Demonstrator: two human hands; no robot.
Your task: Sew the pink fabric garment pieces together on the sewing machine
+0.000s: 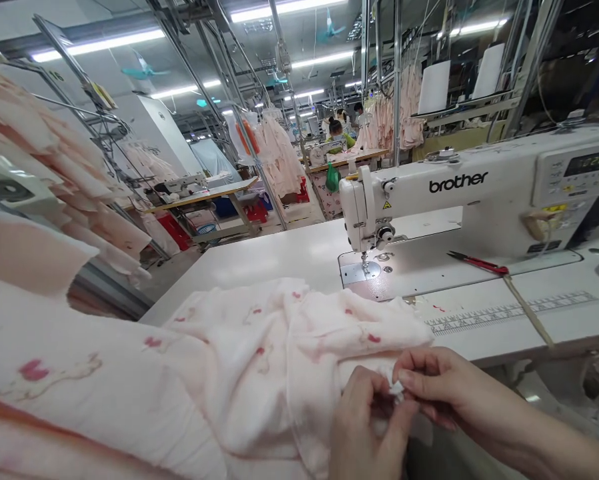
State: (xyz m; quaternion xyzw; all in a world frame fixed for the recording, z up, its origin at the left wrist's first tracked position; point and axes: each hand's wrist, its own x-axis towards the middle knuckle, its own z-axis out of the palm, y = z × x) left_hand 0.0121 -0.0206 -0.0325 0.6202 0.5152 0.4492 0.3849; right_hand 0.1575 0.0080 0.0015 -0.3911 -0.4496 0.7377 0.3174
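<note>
I can't quite make out the small white piece [396,389], half hidden where the curled left hand [364,420] and right hand [437,385] pinch it close together, by the printed cloth [249,373] heaped over the bench [259,248].

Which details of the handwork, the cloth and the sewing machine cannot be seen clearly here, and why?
All in the head view:
Small white piece: too small, partly covered by the left hand and right hand; exact shape unclear.
Pale pink cloth with red printed motifs: cut off by the bottom edge.
White "brother" sewing machine: cut off by the right edge.
Distant worker in yellow-green: too small to tell the work.
</note>
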